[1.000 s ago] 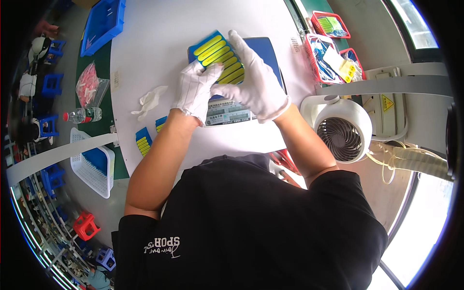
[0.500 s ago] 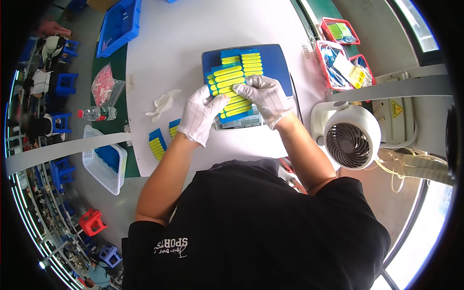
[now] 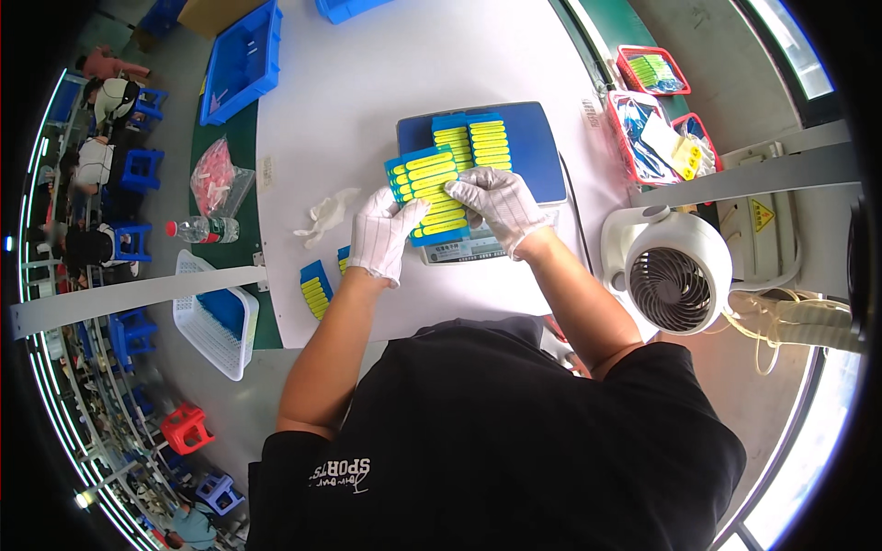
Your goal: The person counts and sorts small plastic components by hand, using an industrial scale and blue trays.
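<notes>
The person stands at a white worktop point(image 3: 386, 83), both hands in white gloves. The left hand point(image 3: 384, 235) and the right hand point(image 3: 496, 204) together hold a stack of blue cards with yellow strips point(image 3: 428, 191). The left grip is clamped on the stack's lower left edge, thumb on top. The right grip is clamped on its right edge, fingers spread flat over the top card. The stack is tilted and held just above the front edge of a blue-topped weighing scale point(image 3: 533, 147).

A second set of blue cards with yellow strips point(image 3: 473, 140) lies flat on the scale platform, just behind the held stack and partly overlapped by it.

To the left of the left hand, two smaller piles of the same cards point(image 3: 315, 288) rest near the worktop's front edge. A crumpled white glove point(image 3: 326, 213) lies on the worktop, near the left hand.

Surrounding items:
- a white desk fan point(image 3: 669, 275), right of the scale;
- two red baskets point(image 3: 648, 119) with packets, right rear;
- a blue bin point(image 3: 241, 64), left rear;
- a white perforated tray point(image 3: 213, 317), a plastic bottle point(image 3: 204, 229) and a bag of pink parts point(image 3: 213, 174), left of the worktop.
</notes>
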